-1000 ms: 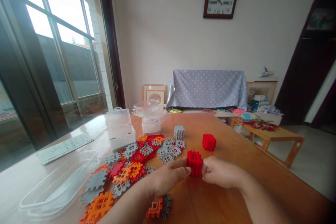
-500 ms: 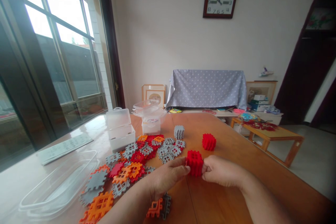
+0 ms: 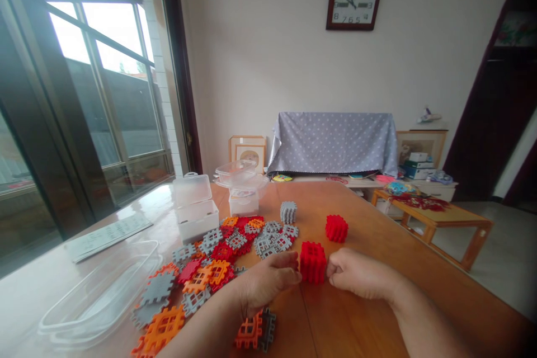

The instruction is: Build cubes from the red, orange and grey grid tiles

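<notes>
A red cube (image 3: 312, 262) built of lattice tiles stands on the wooden table (image 3: 361, 218) right in front of me. My left hand (image 3: 268, 282) is at its left side, thumb and curled fingertips against the cube. My right hand (image 3: 361, 278) is at its right side, fingers curled, knuckles touching the cube's edge. A second red cube (image 3: 336, 228) and a grey cube (image 3: 287, 212) stand farther back. Left of my hands lies a pile of loose red, orange and grey tiles (image 3: 218, 260).
An orange and a grey tile (image 3: 254, 331) lie under my left wrist. A clear plastic tray (image 3: 100, 291), a lidded white box (image 3: 195, 215), stacked clear containers (image 3: 242, 184) and a printed sheet (image 3: 109, 233) sit at the left. A low wooden side table (image 3: 436, 218) stands beyond the right edge.
My fingers have slid back from over the red cube's faces to its sides, and the cube now rests on the table. The view has shifted slightly.
</notes>
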Demonstrator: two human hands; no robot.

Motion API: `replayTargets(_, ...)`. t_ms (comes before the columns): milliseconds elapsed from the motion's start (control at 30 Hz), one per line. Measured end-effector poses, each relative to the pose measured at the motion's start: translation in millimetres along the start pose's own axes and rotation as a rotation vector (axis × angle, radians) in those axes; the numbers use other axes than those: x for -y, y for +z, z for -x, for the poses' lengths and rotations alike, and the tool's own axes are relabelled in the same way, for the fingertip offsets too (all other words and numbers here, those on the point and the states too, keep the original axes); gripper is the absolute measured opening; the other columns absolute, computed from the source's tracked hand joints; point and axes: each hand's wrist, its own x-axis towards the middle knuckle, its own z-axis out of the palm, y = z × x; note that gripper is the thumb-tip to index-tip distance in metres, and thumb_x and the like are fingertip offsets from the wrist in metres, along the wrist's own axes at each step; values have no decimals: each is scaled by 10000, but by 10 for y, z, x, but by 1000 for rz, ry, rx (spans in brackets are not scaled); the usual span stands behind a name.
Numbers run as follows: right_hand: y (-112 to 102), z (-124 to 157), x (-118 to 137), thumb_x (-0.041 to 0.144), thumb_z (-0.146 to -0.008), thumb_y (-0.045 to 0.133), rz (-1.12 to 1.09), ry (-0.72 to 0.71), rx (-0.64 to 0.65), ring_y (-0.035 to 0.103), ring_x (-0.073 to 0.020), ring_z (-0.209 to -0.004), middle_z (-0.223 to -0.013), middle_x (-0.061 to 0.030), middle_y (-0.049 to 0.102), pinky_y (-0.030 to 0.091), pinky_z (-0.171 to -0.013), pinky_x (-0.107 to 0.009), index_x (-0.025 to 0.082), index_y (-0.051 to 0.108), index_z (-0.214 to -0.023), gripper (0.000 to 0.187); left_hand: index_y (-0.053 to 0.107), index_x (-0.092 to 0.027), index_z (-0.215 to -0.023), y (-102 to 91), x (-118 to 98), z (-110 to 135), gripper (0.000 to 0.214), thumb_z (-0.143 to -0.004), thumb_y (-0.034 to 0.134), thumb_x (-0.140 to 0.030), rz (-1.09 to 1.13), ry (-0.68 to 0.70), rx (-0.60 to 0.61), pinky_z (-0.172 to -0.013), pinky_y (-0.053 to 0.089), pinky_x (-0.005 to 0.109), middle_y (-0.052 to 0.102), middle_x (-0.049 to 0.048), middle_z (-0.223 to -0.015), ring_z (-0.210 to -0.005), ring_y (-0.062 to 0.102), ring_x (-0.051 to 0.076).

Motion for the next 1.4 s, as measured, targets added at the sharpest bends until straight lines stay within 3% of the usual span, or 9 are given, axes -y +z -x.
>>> replayTargets(133,-2,-48,-28,244,-724,619,54,-3,-26,461,-122,-547,-532,32,533,287,-541,-230,181,599,-624,120,651,-165,-1261,-33,-36,29,585,-691,769,-223,-32,25,-8,-1120,378,419,627,139,-1337,-1316,515,297)
replayTargets(333,-74,-90,-38,244,-771,568,163,37,-233,490,-145,-604,-595,11,583,279,-567,-242,203,563,-625,152,668,-141,-1185,-212,-166,43,478,-712,700,-207,-160,88,-109,-1045,425,417,697,130,-1180,-1168,612,279)
replayTargets(433,-121,-76,8,279,-815,533,172,32,-325,516,-159,-615,-612,8,599,289,-573,-252,218,560,-644,183,659,-139,-1137,-411,-241,30,415,-727,632,-199,-247,178,-266,-943,466,379,698,115,-1131,-1043,645,244)
replayTargets(600,-109,-46,164,337,-896,440,180,-38,-517,567,-183,-632,-651,10,623,335,-595,-271,250,574,-725,234,652,-141,-1033,-824,-313,76,277,-779,581,-223,-621,280,-621,-764,449,304,707,70,-923,-817,615,195)
replayTargets(767,20,-47,294,357,-925,424,99,-180,-622,615,-197,-682,-718,0,672,395,-657,-283,263,610,-832,229,653,-177,-964,-1098,-356,200,195,-838,514,-231,-977,202,-870,-755,409,300,706,75,-894,-857,616,229)
replayTargets(900,100,-64,333,375,-933,427,44,-215,-627,651,-209,-740,-799,-16,717,431,-704,-290,260,639,-881,247,637,-206,-1057,-1117,-331,231,273,-827,490,-197,-1202,84,-840,-793,413,328,712,107,-1034,-948,631,268)
replayTargets(1100,108,-85,319,398,-941,437,18,-222,-665,678,-218,-818,-911,-33,751,466,-766,-304,258,671,-972,275,598,-240,-1239,-1052,-205,198,494,-747,621,-266,-1396,74,-682,-1009,350,442,609,128,-1328,-1235,500,362)
replayTargets(1233,111,-88,315,394,-944,444,1,-239,-689,693,-215,-850,-944,-36,760,484,-789,-300,256,682,-987,279,648,-216,-1131,-1029,-168,182,417,-716,612,-202,-1451,55,-670,-969,375,448,635,147,-1245,-1190,507,362)
replayTargets(1400,136,-104,290,402,-933,468,-9,-299,-703,707,-211,-837,-940,-26,767,516,-756,-289,264,697,-988,273,673,-201,-916,-1009,-213,162,229,-722,565,-145,-1382,132,-618,-796,418,334,691,102,-981,-971,584,274)
